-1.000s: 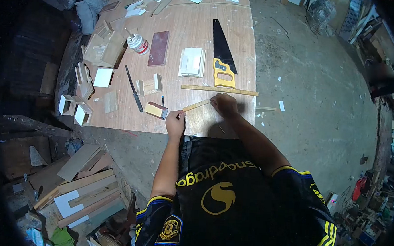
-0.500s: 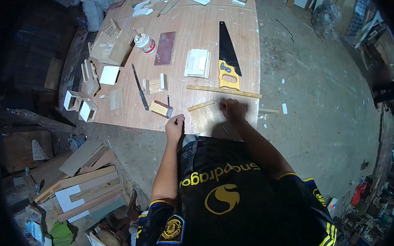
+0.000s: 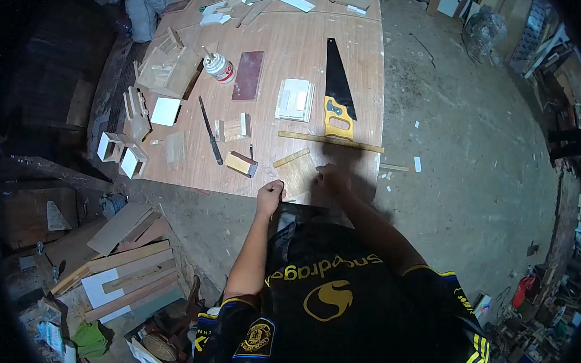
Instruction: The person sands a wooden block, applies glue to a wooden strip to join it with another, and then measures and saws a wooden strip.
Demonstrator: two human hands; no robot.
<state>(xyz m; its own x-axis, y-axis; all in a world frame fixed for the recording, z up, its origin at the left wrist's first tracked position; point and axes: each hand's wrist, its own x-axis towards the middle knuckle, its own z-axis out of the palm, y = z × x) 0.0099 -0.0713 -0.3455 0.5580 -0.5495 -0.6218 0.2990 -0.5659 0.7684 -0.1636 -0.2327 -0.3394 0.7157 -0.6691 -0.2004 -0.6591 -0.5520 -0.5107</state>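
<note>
A thin pale wooden board (image 3: 297, 175) lies turned at an angle near the table's front edge, with a narrow wooden strip (image 3: 292, 158) along its far side. My left hand (image 3: 271, 197) is closed beside the board's near left corner; its curled fingers hide whatever is in them. On the other side, my right hand (image 3: 334, 181) is in shadow, fingers closed and their tips at the board's right edge. What it pinches is too dark to make out. Left of the board rests a block plane-like wooden tool (image 3: 241, 164) with a dark end.
A handsaw (image 3: 339, 85) lies beyond a long wooden strip (image 3: 332, 141). Stacked white-topped pieces (image 3: 295, 100), a glue jar (image 3: 217, 67), a reddish-brown plate (image 3: 248, 76), a long dark file-like tool (image 3: 210, 130) and a wooden box (image 3: 168, 72) occupy the table (image 3: 281, 43).
My right hand has come left and nearer to me, to the board's edge. My left hand has moved right, toward the board. The board and its strip have shifted left and turned slightly.
</note>
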